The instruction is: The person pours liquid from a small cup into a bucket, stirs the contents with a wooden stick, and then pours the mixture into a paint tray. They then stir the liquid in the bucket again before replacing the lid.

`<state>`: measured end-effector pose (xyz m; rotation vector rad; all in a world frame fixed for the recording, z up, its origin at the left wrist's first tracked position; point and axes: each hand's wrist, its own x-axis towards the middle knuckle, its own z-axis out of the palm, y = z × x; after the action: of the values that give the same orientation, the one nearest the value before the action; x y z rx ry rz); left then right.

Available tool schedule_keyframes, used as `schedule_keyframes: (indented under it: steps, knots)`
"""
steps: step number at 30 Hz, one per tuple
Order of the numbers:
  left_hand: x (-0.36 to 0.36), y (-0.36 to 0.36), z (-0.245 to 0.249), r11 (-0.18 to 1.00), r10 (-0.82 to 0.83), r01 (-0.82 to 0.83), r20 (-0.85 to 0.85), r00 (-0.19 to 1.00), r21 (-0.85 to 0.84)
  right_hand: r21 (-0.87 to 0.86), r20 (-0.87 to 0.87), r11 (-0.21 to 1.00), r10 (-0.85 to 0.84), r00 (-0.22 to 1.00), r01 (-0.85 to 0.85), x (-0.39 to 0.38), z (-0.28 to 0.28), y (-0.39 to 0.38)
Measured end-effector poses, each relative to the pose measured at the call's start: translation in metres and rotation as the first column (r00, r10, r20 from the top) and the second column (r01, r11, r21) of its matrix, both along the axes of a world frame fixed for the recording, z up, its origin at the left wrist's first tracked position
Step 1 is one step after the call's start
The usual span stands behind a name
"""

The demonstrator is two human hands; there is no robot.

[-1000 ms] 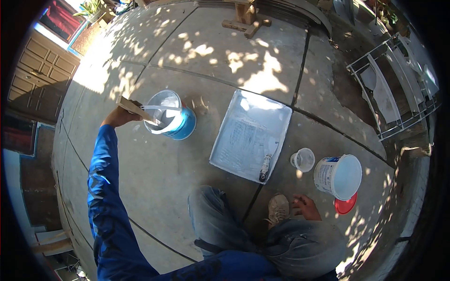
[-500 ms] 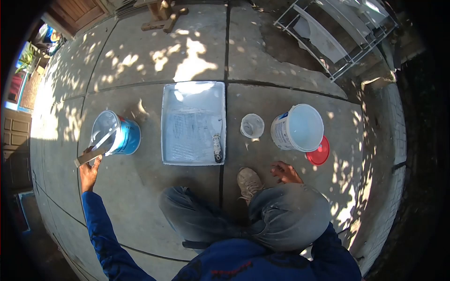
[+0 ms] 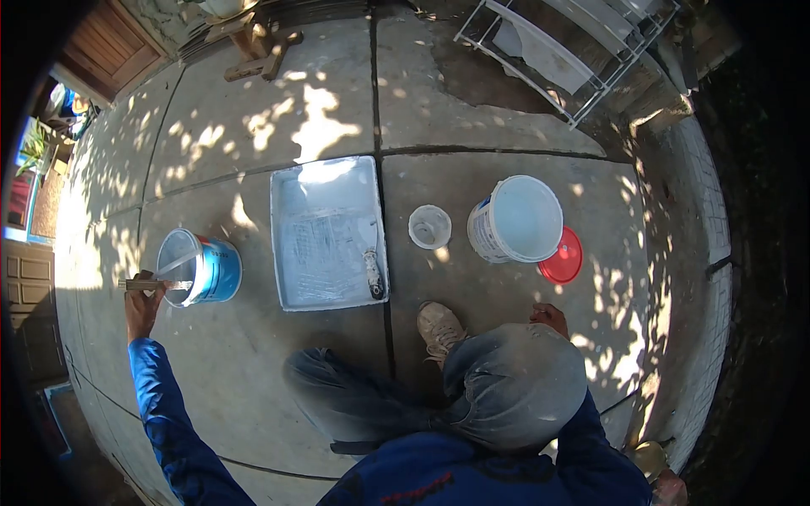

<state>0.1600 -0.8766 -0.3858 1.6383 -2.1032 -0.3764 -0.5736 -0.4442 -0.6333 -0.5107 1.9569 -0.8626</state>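
Note:
My left hand (image 3: 143, 311) is closed around a flat wooden stick (image 3: 135, 285), held nearly level. The stick's pale far end reaches over the rim of a blue paint bucket (image 3: 221, 271), which stands on the concrete at the left with a white handle strip across its mouth. My right hand (image 3: 550, 319) rests beside my raised knee, fingers loosely bent and slightly apart, with nothing visible in it; the knee hides part of it. Between the hands lies a white-smeared paint tray (image 3: 277, 253). A paint-crusted tool with a dark-tipped handle (image 3: 373, 274) lies along its right side.
Right of the tray stand a small clear cup (image 3: 430, 228) and a white bucket (image 3: 485, 232). A red lid (image 3: 567, 257) lies by that bucket. Farther off are a white metal rack (image 3: 582, 110) and a wooden stand (image 3: 257, 55). My shoe (image 3: 439, 329) is below the cup.
My left hand has turned the stick from slanted to nearly level at the bucket's rim. My right hand has drawn back toward the knee, its fingers more bent. The view has shifted slightly.

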Motion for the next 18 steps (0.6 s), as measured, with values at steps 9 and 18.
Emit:
schedule_keyframes:
  steps: [9,18]
  knots:
    - [-0.015,-0.072,0.026,0.986,0.053,-0.067,0.099,0.994,0.152,0.036,-0.161,0.998,0.062,0.985,-0.057,0.005,0.025,0.005]
    - [-0.105,-0.112,0.079,0.973,0.204,-0.209,-0.056,0.977,-0.101,-0.092,-0.289,0.933,-0.361,0.887,0.349,-0.022,0.015,-0.013]
